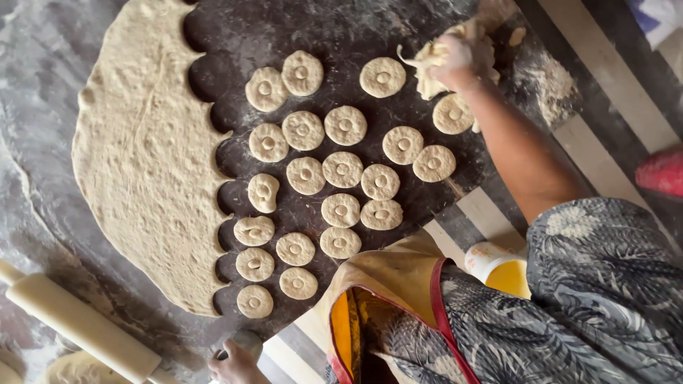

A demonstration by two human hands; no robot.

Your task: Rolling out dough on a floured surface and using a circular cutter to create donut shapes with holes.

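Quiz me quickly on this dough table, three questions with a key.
1. Multiple choice: what do the fingers of the right hand hold? A) dough scraps B) a rolling pin C) a yellow cup
2. Short answer: in the picture, on which side of the cut rounds does the uncut dough sheet lie?
3. True or false: the rolling pin rests on top of the dough sheet.

Key: 1. A, the dough scraps. 2. The left side. 3. False: the rolling pin lies beside it, lower left.
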